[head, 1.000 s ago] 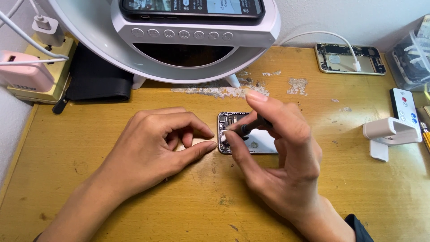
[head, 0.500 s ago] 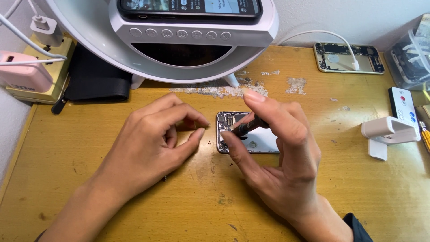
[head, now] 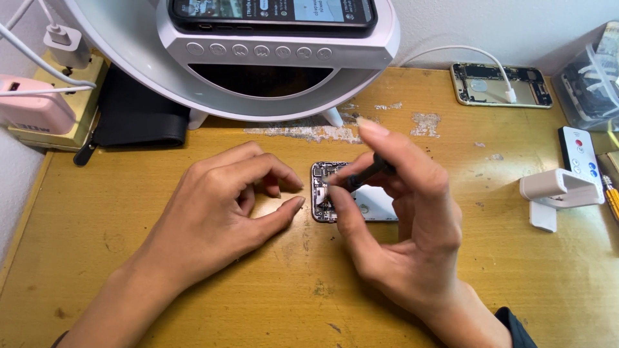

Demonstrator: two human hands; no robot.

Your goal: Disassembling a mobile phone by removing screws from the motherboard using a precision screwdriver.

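Phone-repair bench: opened phones [head: 501, 85], worn desk [head: 193, 303].

A yellow-brown table [head: 161, 303], a black pouch [head: 138, 119], a white stand [head: 558, 193], a pink charger [head: 35, 113].

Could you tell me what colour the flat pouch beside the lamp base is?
Black; the flat zipped pouch shows best in the head view.

Left hand [head: 222, 203] loosely curled, palm down; right hand [head: 400, 212] pinching (fingers raised).
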